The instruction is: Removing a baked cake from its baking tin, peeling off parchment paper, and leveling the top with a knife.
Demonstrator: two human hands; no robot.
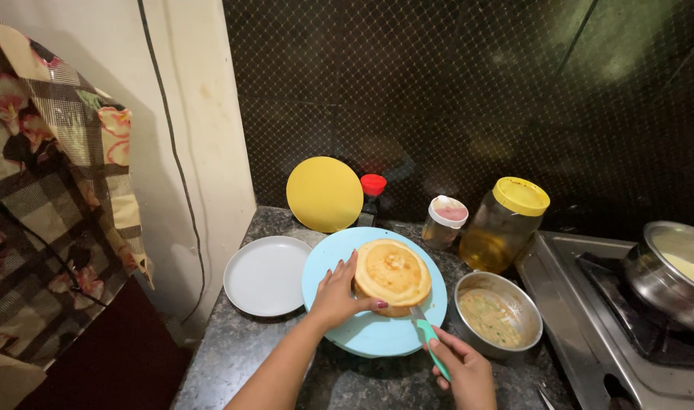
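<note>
A round golden sponge cake (393, 272) sits on a light blue round plate (362, 334) on the dark stone counter. My left hand (336, 294) rests against the cake's left side, fingers spread along its edge. My right hand (462, 370) grips a knife with a teal handle (432, 348); its blade goes into the cake's lower right side.
An empty white plate (265, 275) lies left of the blue plate. A yellow disc (324, 193) leans on the tiled wall beside a red-capped bottle (372, 196). A small jar (445, 222), a yellow-lidded jar (506, 223), a steel bowl of batter (498, 314) and a stove with a pot (669, 272) stand to the right.
</note>
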